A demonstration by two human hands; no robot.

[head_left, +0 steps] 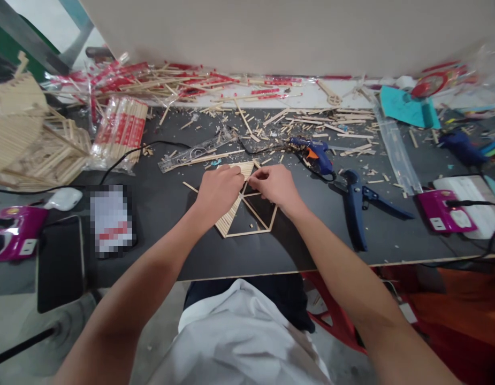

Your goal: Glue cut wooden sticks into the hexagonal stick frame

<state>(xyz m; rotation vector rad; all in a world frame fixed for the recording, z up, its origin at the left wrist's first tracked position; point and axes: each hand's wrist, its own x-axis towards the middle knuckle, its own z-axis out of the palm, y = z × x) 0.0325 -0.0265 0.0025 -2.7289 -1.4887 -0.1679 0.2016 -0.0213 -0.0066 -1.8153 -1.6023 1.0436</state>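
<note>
A hexagon-like frame of thin wooden sticks [247, 233] lies on the dark tabletop, with part of its left side filled in by sticks laid close together. My left hand [221, 190] rests over that filled part, its fingers curled down on the frame. Close beside it, above the middle of the frame, my right hand [276, 184] has thumb and fingers pinched together. Whatever sits in that pinch is too small and covered to make out. A loose stick end [190, 186] pokes out left of my left hand.
Right of the frame lie a blue glue gun [317, 152] and a blue cutter [356, 208]. Stick offcuts [351, 120] litter the back. Wrapped stick bundles [121, 125], a stick-built model [34, 133], phones [61, 262] and a purple power socket [18, 230] occupy the left.
</note>
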